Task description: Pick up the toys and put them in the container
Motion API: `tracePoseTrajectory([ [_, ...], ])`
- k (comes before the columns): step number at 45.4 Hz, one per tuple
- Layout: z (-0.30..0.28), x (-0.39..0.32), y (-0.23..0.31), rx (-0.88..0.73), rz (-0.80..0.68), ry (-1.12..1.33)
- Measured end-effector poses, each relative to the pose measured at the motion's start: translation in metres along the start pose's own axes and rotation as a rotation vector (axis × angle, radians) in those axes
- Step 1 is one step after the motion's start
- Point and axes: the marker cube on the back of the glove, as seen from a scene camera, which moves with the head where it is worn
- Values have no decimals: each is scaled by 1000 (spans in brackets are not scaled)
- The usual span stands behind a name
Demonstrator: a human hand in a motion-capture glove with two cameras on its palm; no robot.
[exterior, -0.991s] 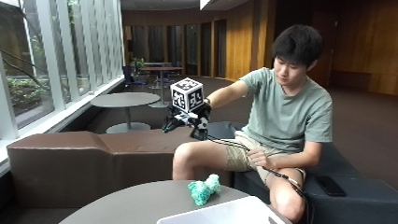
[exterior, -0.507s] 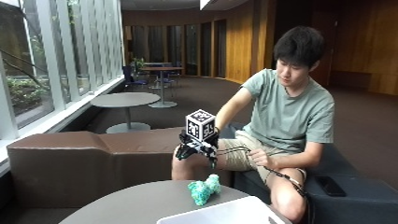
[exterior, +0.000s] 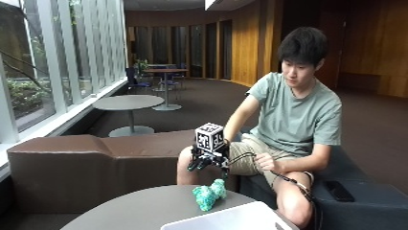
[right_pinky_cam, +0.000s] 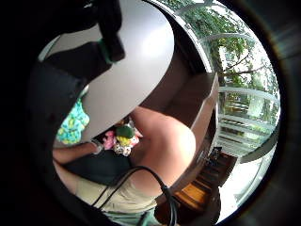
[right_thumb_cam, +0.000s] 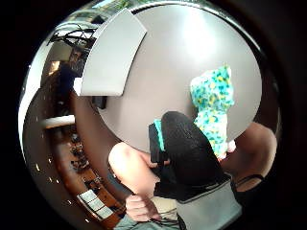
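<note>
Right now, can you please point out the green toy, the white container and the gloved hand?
green toy (exterior: 209, 195), outside view, middle of its body on the table.
white container (exterior: 223, 221), outside view, its near rim.
gloved right hand (exterior: 205, 162), outside view, the black fingers above the toy.

Teal toy (exterior: 209, 196) speckled yellow and blue just below the black-gloved fingers (exterior: 199, 164), grey table (exterior: 127, 213), white container (exterior: 229, 221), brown bench (exterior: 83, 163)
</note>
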Motion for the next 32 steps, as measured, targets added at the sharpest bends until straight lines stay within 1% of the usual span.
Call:
tracePoseTrajectory([
  [1, 7, 1, 5, -27, 44, -8],
  [4, 29, 5, 11, -44, 101, -28],
  [8, 55, 8, 8, -87, 153, -28],
  [12, 75, 7, 0, -174, 202, 3],
  [15, 93, 11, 7, -231, 242, 18],
  [17, 103, 14, 10, -236, 259, 5],
  [20, 109, 12, 7, -171, 269, -9],
  [24, 108, 9, -4, -85, 249, 36],
  [28, 104, 9, -11, -95, 220, 42],
  [32, 83, 9, -22, -129, 181, 11],
])
